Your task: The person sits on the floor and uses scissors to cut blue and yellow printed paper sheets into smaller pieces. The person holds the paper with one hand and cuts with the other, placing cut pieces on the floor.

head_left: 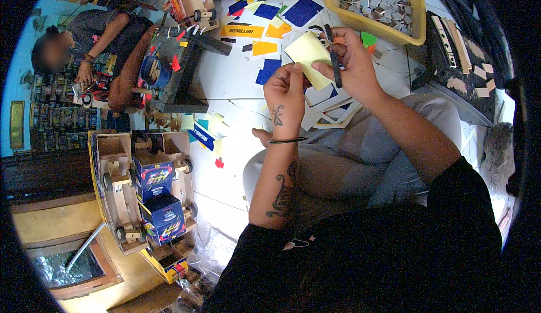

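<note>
Head view: one pale-yellow sheet (309, 52), pinched by the left hand (285, 90), thumbed by the right hand (356, 65), which also grips a slim black tool (336, 70); above white floor tiles (222, 82). Probably light, flexible, easily creased; best held by edges.

Pale yellow sheet (307, 53), upper centre: is looking like paper, smooth and matt.
Blue cut pieces (303, 11), upper centre: are showing a speckled surface.
Yellow tub (333, 0), upper right: is appearing plastic, smooth.
Floor (225, 82), centre: is reading as white tile, smooth, shining in places.
Toy trucks (118, 200), lower left: are showing bare, matt wood; their blue panels (163, 217) are looking smooth, printed.
Trousers (338, 175), centre right: are presenting as grey cloth, matt, creasing.
Shirt (360, 251), lower right: is appearing as black cloth, matt.
</note>
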